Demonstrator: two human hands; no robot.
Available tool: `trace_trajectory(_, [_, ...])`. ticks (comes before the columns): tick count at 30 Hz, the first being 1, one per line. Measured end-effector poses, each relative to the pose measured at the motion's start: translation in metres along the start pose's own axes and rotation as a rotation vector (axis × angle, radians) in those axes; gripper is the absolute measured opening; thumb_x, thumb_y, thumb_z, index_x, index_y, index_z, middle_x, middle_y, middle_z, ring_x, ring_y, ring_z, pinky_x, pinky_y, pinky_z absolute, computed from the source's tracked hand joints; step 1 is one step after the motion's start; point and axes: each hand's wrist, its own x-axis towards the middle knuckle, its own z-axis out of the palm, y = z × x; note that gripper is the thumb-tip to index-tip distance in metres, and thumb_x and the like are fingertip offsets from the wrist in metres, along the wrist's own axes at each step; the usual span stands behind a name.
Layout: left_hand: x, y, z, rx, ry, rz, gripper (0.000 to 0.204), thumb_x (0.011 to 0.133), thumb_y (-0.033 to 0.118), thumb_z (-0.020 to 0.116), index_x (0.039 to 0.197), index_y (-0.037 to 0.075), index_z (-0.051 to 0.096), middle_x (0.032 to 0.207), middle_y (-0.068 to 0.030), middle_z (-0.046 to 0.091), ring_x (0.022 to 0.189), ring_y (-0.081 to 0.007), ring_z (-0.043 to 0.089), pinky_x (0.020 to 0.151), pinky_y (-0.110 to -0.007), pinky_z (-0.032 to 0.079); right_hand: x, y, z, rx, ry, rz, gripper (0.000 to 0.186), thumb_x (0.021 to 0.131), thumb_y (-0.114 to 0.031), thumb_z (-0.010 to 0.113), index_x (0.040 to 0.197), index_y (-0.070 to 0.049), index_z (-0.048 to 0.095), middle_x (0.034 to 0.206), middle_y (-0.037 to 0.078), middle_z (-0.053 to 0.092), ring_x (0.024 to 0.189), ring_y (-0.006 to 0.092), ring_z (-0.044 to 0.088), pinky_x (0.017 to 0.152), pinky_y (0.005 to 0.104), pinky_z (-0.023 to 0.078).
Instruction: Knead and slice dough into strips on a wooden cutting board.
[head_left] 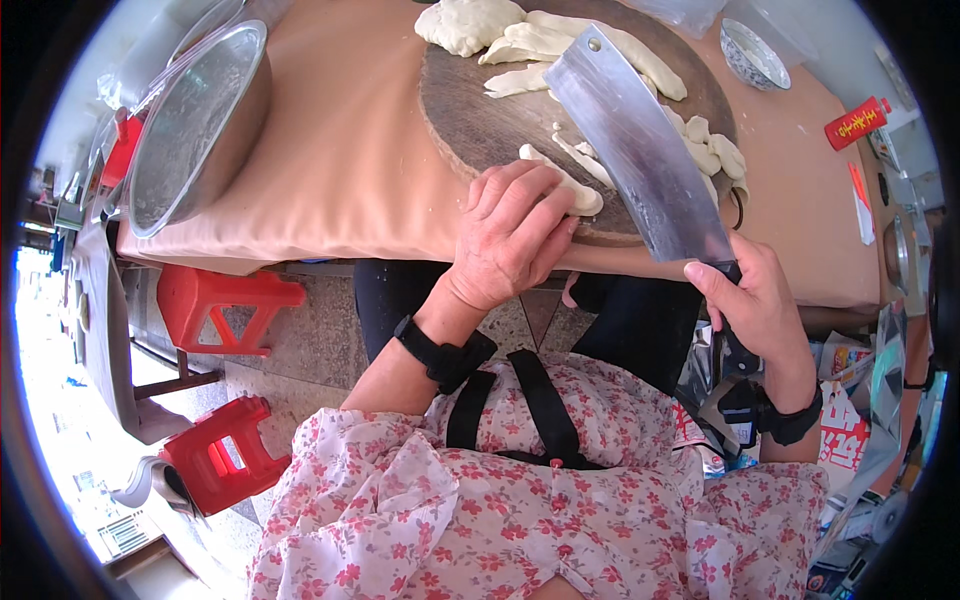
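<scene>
My left hand lies with bent fingers over a short roll of pale dough at the near edge of a round wooden cutting board. Part of the roll is hidden beneath those fingers. In my right hand is the handle of a cleaver, its broad blade slanting up and left above the board, apart from the roll. Behind the blade are long dough strips and a bigger dough lump at the far edge. Several small cut dough pieces are grouped right of the blade.
A large metal basin stands at the left on the brown tablecloth. Beyond the board, to the right, are a patterned bowl and a red cylinder. Two red plastic stools, one nearer the table, stand on the floor at left.
</scene>
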Motion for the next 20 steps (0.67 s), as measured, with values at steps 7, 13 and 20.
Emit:
trace_trajectory(7, [-0.0005,-0.0007,0.0,0.003,0.007,0.006,0.035,0.074,0.007,0.074,0.107,0.006,0.064,0.11,-0.011,0.061,0.102,-0.0328,0.06,0.086,-0.042,0.048,-0.0004,-0.0002,-0.001,0.02,-0.006,-0.017,0.034,0.094,-0.022,0.063,0.115,0.004,0.059,0.073,0.004,0.058,0.047,0.0084,0.051,0.042,0.024,0.044])
trace_trajectory(13, [-0.0013,-0.001,-0.0002,0.002,0.002,0.003,0.035,0.073,0.007,0.074,0.106,0.006,0.064,0.11,-0.0109,0.061,0.102,-0.0327,0.06,0.086,-0.041,0.048,-0.0003,-0.0018,0.0,0.022,0.0,-0.014,0.033,0.094,-0.022,0.064,0.115,0.004,0.059,0.072,0.003,0.057,0.047,0.008,0.051,0.042,0.0237,0.044])
trace_trajectory(20, [-0.0019,-0.0012,0.0005,-0.001,0.0,0.001,0.036,0.073,0.007,0.074,0.107,0.006,0.064,0.111,-0.0109,0.061,0.103,-0.0329,0.059,0.086,-0.042,0.048,0.0013,-0.0018,-0.0026,0.06,-0.033,0.01,0.033,0.094,-0.02,0.063,0.116,0.003,0.06,0.071,0.003,0.057,0.046,0.0083,0.051,0.043,0.0237,0.044])
